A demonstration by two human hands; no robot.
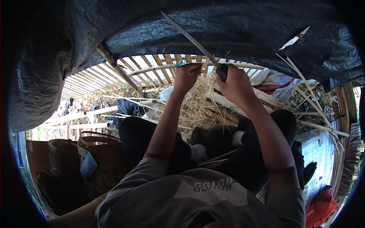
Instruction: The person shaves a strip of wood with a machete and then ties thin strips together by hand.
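My right hand (pixel 236 86) is raised and wrapped around the dark handle of a long knife (pixel 189 37). The blade slants up and to the left, across the black sheet behind it. My left hand (pixel 186 79) is held up just left of the knife's handle, its fingers curled closed. What those fingers hold, if anything, is too small to make out. A bit of green (pixel 180 62) shows at the top of the left hand. Below both hands lies a heap of pale, thin shavings (pixel 194 102).
A black plastic sheet (pixel 137 26) hangs overhead, with a slatted bamboo fence (pixel 157 68) beyond it. Bamboo poles (pixel 93 111) lie at left, beside woven baskets (pixel 100 148). Long thin strips (pixel 310 91) lean at right, above a red plastic bag (pixel 322 205).
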